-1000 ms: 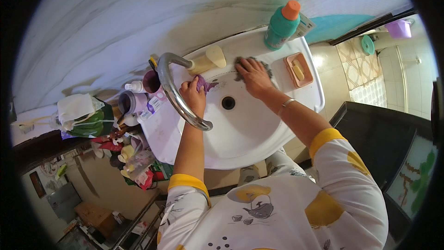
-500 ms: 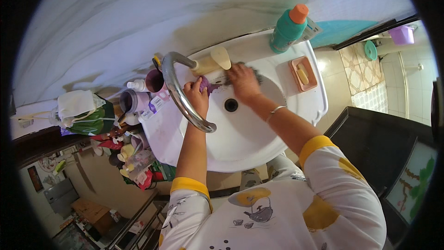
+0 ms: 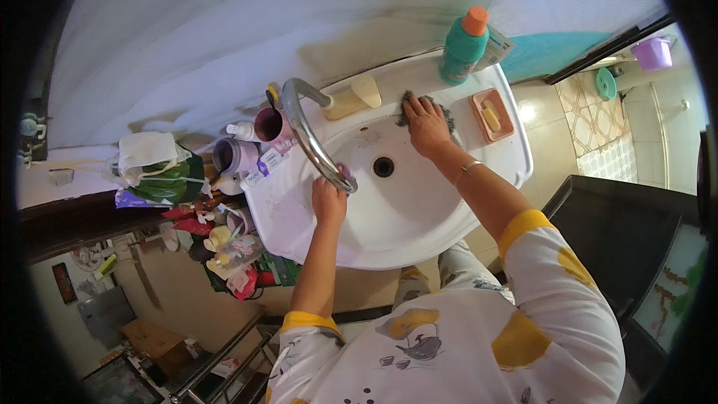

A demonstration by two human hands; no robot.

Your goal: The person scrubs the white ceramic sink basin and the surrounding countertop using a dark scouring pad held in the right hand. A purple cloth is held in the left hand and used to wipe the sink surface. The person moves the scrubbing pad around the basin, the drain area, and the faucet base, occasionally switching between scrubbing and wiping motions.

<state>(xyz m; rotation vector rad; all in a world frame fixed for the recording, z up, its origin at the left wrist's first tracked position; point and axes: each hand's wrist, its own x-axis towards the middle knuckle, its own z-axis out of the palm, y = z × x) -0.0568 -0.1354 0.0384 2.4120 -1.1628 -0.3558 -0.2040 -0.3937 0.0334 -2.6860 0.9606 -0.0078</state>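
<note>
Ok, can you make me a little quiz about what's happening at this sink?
1. True or false: the right hand presses a dark scrubbing pad on the rim of the white sink.
2. What lies in the pink soap dish? A) a toothbrush B) a yellow soap bar C) a sponge
3. Fill in: the left hand is at the tip of the curved metal ____.

Key: 1 true; 2 B; 3 faucet.
</note>
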